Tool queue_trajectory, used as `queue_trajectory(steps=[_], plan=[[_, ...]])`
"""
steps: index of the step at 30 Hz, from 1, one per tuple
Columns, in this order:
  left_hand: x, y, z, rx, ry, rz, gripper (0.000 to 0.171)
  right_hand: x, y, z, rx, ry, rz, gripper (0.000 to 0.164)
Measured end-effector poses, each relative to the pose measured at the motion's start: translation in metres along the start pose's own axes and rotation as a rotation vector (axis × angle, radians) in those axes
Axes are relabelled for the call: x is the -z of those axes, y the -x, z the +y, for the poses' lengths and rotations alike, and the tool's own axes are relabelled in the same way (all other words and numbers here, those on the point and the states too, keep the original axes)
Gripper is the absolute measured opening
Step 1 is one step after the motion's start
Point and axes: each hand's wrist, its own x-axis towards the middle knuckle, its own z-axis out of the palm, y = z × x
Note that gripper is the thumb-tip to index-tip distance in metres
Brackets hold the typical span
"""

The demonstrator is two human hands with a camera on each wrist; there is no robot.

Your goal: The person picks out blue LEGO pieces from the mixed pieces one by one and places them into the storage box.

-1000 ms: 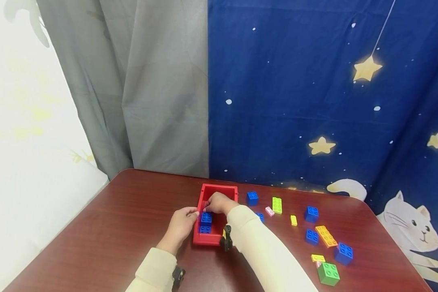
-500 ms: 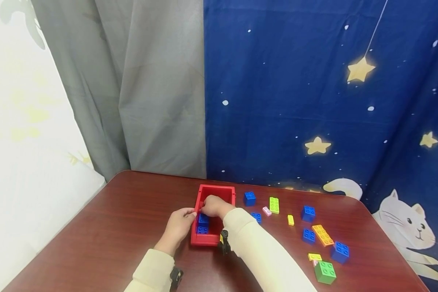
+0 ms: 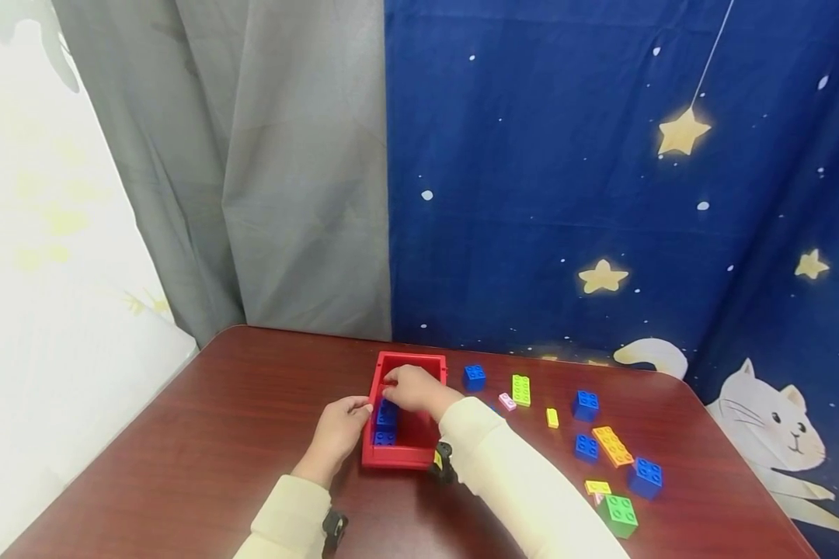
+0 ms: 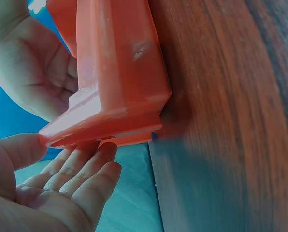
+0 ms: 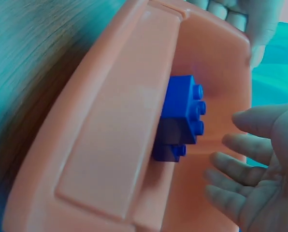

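The right hand (image 3: 414, 388), fingers loosely spread, empty, is over the bin (image 3: 402, 458); the left hand (image 3: 339, 432) pinches its left rim (image 3: 368, 427). Blue blocks (image 3: 386, 414) sit inside, near left. Tugging that rim could tip the bin; the right sleeve (image 3: 513, 466) could knock loose blocks (image 3: 474, 377) at right.

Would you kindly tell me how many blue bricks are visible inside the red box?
2: the nearer brick is in the near left corner of the red box, the farther brick just beyond it; the right hand may hide others.
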Motion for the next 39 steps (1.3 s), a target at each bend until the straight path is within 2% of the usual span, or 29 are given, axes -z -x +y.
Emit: queue_trajectory(steps=[11, 16, 22, 26, 31, 39], plan=[[0.003, 0.0, -0.002, 0.028, -0.007, -0.006, 0.032, 0.009, 0.008, 0.01, 0.025, -0.1, 0.143, 0.038], [0.003, -0.001, -0.004, 0.034, -0.012, -0.006, 0.033, 0.012, 0.012, 0.018, 0.063, -0.012, 0.252, 0.041], [0.002, -0.001, -0.003, 0.055, -0.013, -0.011, 0.034, 0.02, 0.016, 0.039, 0.112, 0.092, 0.407, 0.041], [0.002, -0.001, -0.002, 0.064, -0.01, -0.016, 0.034, 0.024, 0.017, 0.055, 0.102, 0.107, 0.479, 0.042], [0.002, -0.001, -0.001, 0.06, -0.007, -0.021, 0.035, 0.028, 0.018, 0.074, 0.067, 0.121, 0.526, 0.041], [0.001, -0.001, 0.0, 0.056, -0.011, -0.025, 0.035, 0.029, 0.022, 0.095, -0.069, 0.119, 0.503, 0.041]])
